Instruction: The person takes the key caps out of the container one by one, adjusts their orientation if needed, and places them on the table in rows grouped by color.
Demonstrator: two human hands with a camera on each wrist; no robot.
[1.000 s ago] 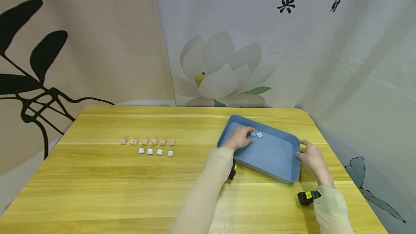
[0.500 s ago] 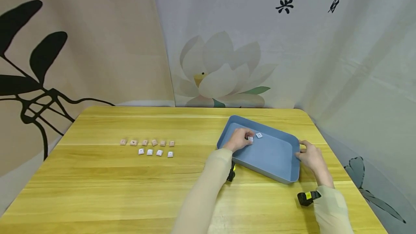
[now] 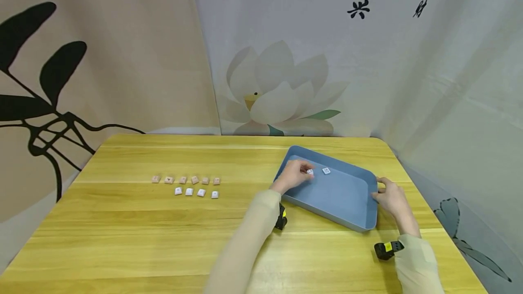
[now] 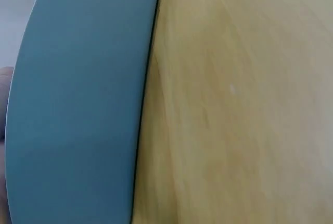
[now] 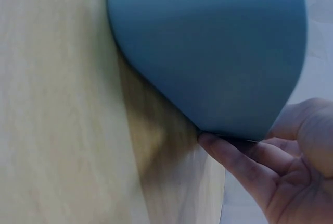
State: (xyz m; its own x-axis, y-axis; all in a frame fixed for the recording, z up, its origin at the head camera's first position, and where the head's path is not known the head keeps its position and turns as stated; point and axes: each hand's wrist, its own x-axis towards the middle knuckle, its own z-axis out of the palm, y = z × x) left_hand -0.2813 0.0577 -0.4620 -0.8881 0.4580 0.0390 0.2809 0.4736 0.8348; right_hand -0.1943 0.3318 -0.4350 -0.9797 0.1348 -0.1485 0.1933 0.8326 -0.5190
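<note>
A blue-grey rectangular tray [image 3: 341,201] lies at an angle on the right part of the wooden table. Over its left end my left hand [image 3: 291,177] pinches a white keycap [image 3: 310,172] between thumb and fingers. One more white keycap [image 3: 326,171] sits on the tray floor near the far wall. My right hand [image 3: 391,198] grips the tray's right end; in the right wrist view its fingertips [image 5: 210,141] reach the bottom edge while the thumb goes up to the rim. The left wrist view shows mostly the tray's outer wall [image 4: 78,104], which hides nearly all of that hand.
Left of the tray, two rows of keycaps lie on the table [image 3: 122,239]: several beige keycaps [image 3: 183,179] behind, several white keycaps [image 3: 189,192] in front. A printed curtain [image 3: 163,49] hangs behind the table. Each wrist wears a small black camera [image 3: 384,251].
My left hand has picked up one of the two keycaps in the tray and carried it leftward. The right hand stays on the tray's end.
</note>
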